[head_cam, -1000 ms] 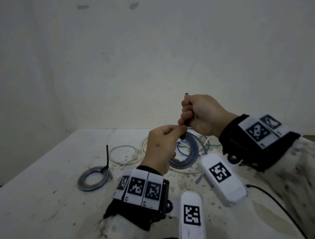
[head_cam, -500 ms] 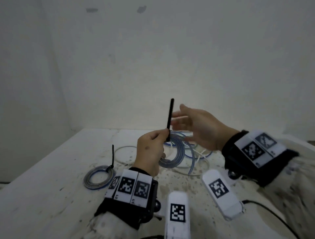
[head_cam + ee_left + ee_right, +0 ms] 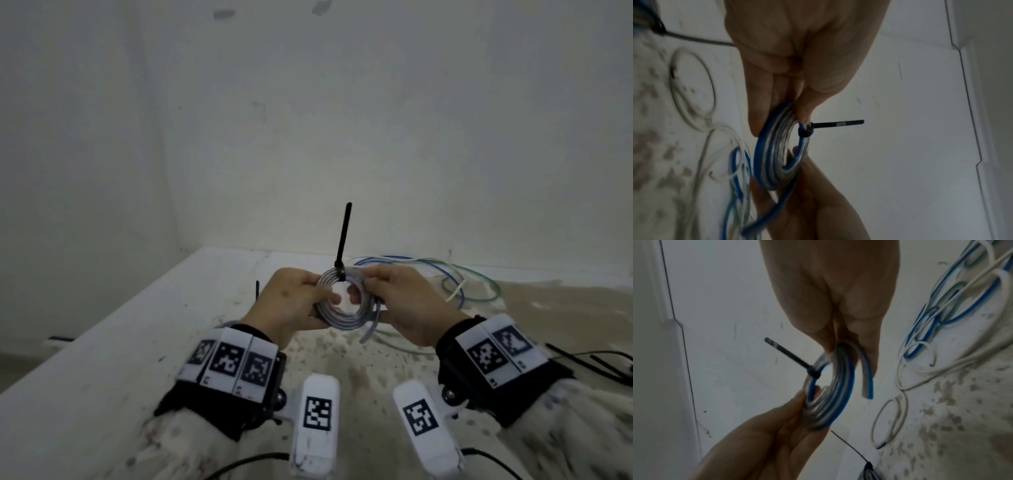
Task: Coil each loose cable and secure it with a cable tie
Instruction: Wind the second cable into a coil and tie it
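The left hand (image 3: pixel 291 301) and the right hand (image 3: pixel 407 301) are holding a small coil of blue and clear cable (image 3: pixel 342 310) between them, lifted above the table (image 3: pixel 102 359) in front of the person. Each hand is pinching one side of the coil, fingers curled round the loops, the left on the left side and the right on the right. In the head view the coil is facing the camera, its open middle showing. A black cable tie (image 3: pixel 343 236) is wrapped round the top of the coil, and its long free tail is sticking nearly straight up, leaning slightly right. One loose end of the cable (image 3: pixel 371 325) is hanging down at the lower right of the coil.

The left wrist view is showing the coil (image 3: pixel 777 155) almost edge-on, with the tie's head (image 3: pixel 805 130) clamped over the loops and the tail (image 3: pixel 838 124) pointing away from the palm. The right wrist view is showing the blue stripe along the cut end (image 3: pixel 867 386), which is blurred in the head view.

Loose blue, green and white cables (image 3: pixel 445 281) are lying on the table behind the right hand. The right wrist view is also catching part of another coil with a black tie (image 3: pixel 868 467) on the table, mostly hidden behind the left hand in the head view.
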